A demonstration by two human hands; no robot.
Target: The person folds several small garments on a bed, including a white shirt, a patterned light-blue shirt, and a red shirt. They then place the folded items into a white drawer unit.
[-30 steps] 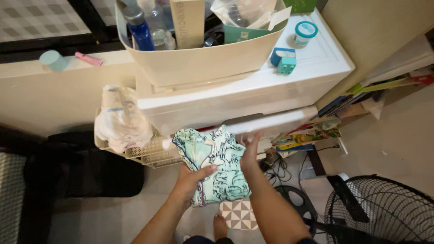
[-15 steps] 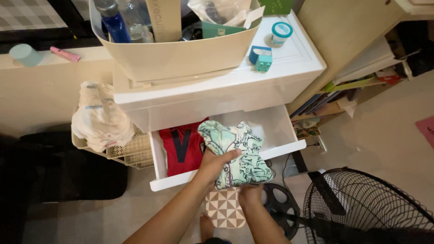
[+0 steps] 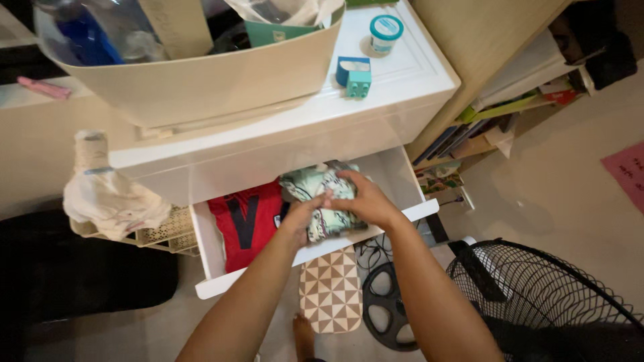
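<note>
Head view looks down on an open white drawer (image 3: 215, 265). Both hands press a folded mint garment (image 3: 322, 201) into it, just right of a red shirt (image 3: 245, 218). The left hand (image 3: 302, 218) curls closed on the garment's near edge; the right hand (image 3: 362, 201) lies over its top, fingers bent around it. Letting go unevenly could let the fold spring open, or catch on the drawer front.

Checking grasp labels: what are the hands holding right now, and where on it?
Both hands grip the folded dinosaur-print garment over the open drawer: left hand at its near-left edge, right hand across its top and right side.
</note>
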